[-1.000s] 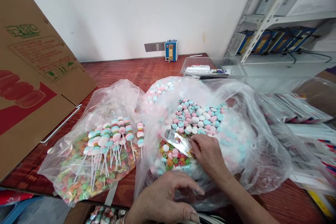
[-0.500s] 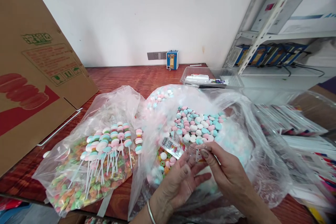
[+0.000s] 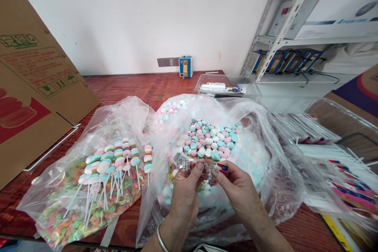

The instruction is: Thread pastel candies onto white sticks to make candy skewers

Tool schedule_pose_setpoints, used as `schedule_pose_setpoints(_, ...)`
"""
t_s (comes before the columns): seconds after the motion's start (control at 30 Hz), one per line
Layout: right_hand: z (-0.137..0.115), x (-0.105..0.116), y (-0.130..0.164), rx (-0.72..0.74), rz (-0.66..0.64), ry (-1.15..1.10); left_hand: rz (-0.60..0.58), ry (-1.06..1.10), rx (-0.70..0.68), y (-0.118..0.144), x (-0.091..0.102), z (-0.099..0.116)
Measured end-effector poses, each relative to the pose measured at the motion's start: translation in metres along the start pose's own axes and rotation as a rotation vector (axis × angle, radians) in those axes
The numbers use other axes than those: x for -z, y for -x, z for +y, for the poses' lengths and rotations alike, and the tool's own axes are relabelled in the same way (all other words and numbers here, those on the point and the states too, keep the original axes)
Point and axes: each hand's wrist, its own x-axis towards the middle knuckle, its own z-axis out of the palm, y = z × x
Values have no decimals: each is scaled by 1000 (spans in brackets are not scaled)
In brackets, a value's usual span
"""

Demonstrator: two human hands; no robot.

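Note:
A small clear plastic wrapper [image 3: 182,162] with printed lettering stretches between my two hands. My left hand [image 3: 185,195] presses the thumb on its middle, with a metal bangle at the wrist. My right hand [image 3: 238,185] pinches the other end, where a red and dark blue part shows by the fingertips. What the wrapper contains is hard to make out. Just beyond and beneath the hands lies a large open plastic bag [image 3: 251,138] of pink, white and blue round candies [image 3: 209,138]. Some colourful ring candies show partly behind the fingers.
To the left, candy skewers on white sticks [image 3: 109,165] lie on a plastic bag of ring candies [image 3: 67,220]. A cardboard box [image 3: 38,71] stands at far left. Behind are a clear tray [image 3: 203,86] and a blue device [image 3: 186,67]. Clear bins with printed packaging [image 3: 307,126] line the right.
My left palm has turned inward, and its thumb now presses on the wrapper. Both hands are closer together on it. The view has shifted slightly to the right.

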Motion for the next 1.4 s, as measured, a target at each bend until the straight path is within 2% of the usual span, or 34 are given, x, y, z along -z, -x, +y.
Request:
schedule_pose_setpoints(0.13,6,5,1,-16,21,170,40,-68,-92,-2,5,-2)
schedule_pose_setpoints(0.3,4,3,1,-31,31,270,60,-45,-102,-6,6,-7)
schedule_pose_setpoints(0.43,1,1,-1,-58,20,190,81,-55,-165,-5,8,-9)
schedule_pose_setpoints(0.63,0,-2,-4,-117,5,14,-8,-230,-270,-4,16,-12)
schedule_pose_setpoints(0.8,2,-1,-1,-123,60,-31,77,-109,-141,-5,12,-7)
schedule_pose_setpoints(0.93,4,4,-1,-127,65,0,95,-145,-116,-9,15,-7)
schedule_pose_setpoints(1.2,-2,4,2,7,95,243,-3,-158,-98,-7,17,-8)
schedule_pose_setpoints(1.4,-6,1,1,-19,6,245,3,-168,-147,-7,18,-9)
